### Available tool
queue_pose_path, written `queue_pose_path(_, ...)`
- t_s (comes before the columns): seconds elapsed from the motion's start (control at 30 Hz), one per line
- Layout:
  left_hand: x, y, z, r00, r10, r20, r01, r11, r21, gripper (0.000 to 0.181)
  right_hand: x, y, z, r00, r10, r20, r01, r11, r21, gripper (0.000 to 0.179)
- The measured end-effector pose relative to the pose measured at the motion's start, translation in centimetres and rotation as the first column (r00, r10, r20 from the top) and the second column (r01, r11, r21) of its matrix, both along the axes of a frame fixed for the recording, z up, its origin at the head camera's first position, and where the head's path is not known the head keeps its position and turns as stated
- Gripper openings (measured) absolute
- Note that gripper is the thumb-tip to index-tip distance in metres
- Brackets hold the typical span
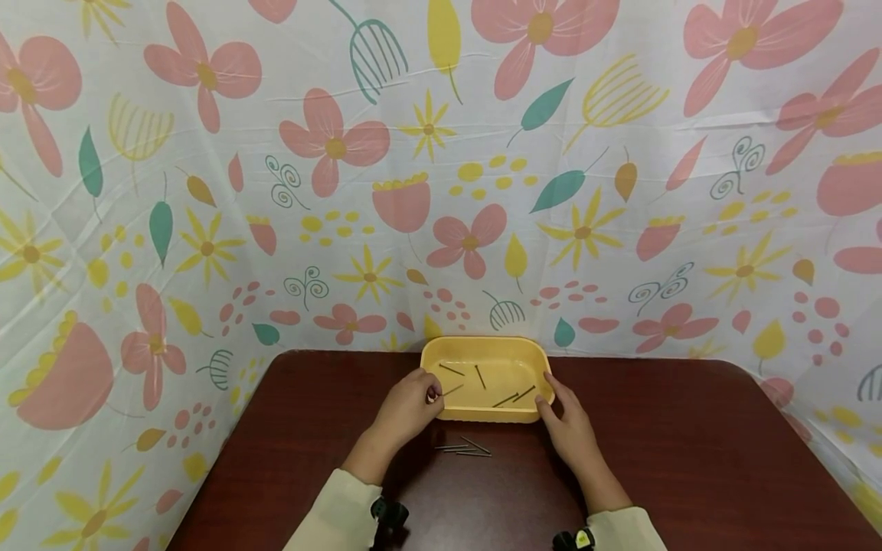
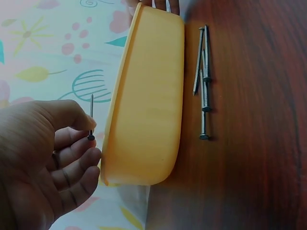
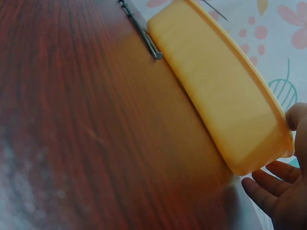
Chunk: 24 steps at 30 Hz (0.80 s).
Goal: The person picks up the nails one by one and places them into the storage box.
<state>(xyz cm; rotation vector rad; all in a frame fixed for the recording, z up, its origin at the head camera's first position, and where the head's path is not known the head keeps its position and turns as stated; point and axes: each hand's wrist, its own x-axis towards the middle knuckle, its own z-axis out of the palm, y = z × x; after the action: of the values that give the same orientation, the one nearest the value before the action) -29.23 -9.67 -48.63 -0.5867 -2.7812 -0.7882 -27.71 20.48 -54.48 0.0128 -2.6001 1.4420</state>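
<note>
Between thumb and forefinger, my left hand (image 1: 405,409) pinches a single metal nail (image 2: 91,112), seen head down in the left wrist view. That hand is at the left end of a yellow plastic tray (image 1: 489,415), with the nail over its rim. My right hand (image 1: 573,435) holds the tray's right end, the thumb near the rim and the fingers by the end wall. Several nails (image 1: 480,376) lie scattered inside the tray. In front of it, a small group of nails (image 1: 472,454) lies loosely together on the table.
The dark reddish-brown wooden table (image 1: 689,444) has rounded far corners. A white cloth (image 1: 413,252) with pink, yellow and green flower prints hangs behind it and along the sides. The tray stands at the table's far edge, close to the cloth.
</note>
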Motion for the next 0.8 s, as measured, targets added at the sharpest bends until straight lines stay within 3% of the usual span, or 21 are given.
queue_pose_path(0.43,-0.9,0.8,0.3,0.997,0.047,-0.058,-0.044,0.998,0.042,0.011,0.1,0.0,0.1,1.0,0.006,0.0,-0.006,1.0,-0.004,0.058)
queue_pose_path(0.8,-1.4,1.1,0.3,0.995,0.08,-0.063,-0.077,0.996,0.047,0.009,0.0,0.0,0.1,1.0,0.006,0.0,-0.006,1.0,-0.005,0.057)
